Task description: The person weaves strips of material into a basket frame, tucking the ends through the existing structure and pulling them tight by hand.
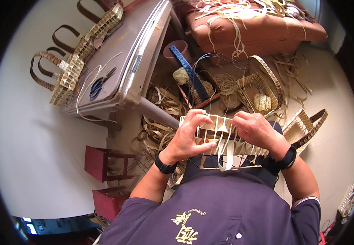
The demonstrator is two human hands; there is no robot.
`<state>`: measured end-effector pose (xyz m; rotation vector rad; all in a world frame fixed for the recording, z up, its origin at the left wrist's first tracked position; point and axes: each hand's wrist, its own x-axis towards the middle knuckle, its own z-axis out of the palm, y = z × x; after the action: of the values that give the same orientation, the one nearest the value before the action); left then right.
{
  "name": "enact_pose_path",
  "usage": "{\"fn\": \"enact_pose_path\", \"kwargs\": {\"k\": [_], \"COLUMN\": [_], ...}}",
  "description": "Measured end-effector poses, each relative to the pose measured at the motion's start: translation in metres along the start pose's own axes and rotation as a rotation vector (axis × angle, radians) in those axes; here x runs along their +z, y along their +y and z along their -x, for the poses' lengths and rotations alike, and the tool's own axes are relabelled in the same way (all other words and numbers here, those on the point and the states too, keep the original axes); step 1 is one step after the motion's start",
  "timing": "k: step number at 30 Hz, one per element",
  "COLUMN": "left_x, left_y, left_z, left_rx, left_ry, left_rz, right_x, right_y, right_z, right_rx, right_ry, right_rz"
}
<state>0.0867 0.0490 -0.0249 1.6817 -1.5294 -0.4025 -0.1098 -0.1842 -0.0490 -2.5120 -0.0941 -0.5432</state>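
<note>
A partly woven basket point(211, 134) of pale and brown folded strips lies across my lap, with thin wire-like rods along its near side. My left hand point(184, 139) grips its left end, the index finger curled at the far rim and the thumb over the near face. At the far rim to the right, the fingers of my right hand point(255, 128) are pinched together; what lies between them is hidden. A loose pale strip point(226, 157) hangs in a loop from the basket's middle, between my hands.
Scissors point(97, 86) and a cord lie on the table point(115, 67) at left, beside handled baskets point(68, 77). Beyond my hands are a handled basket point(277, 87), a pink bin point(177, 49) and coiled strips point(164, 106). Another basket point(303, 126) stands at right; red stools point(99, 163) at left.
</note>
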Motion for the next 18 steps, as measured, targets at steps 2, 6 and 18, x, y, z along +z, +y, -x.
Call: {"fn": "enact_pose_path", "kwargs": {"k": [2, 6, 18], "left_x": [-0.003, -0.010, -0.032], "left_y": [-0.010, -0.024, 0.024], "left_z": [0.011, 0.029, 0.020], "left_rx": [-0.012, -0.026, 0.212], "left_ry": [0.033, 0.078, -0.140], "left_rz": [0.038, 0.129, -0.362], "right_x": [0.003, 0.003, 0.024], "right_y": [-0.011, -0.029, -0.053], "right_z": [-0.010, -0.029, -0.043], "right_rx": [-0.016, -0.038, 0.226], "right_ry": [0.005, 0.017, 0.228], "right_rz": [0.059, 0.051, -0.224]}}
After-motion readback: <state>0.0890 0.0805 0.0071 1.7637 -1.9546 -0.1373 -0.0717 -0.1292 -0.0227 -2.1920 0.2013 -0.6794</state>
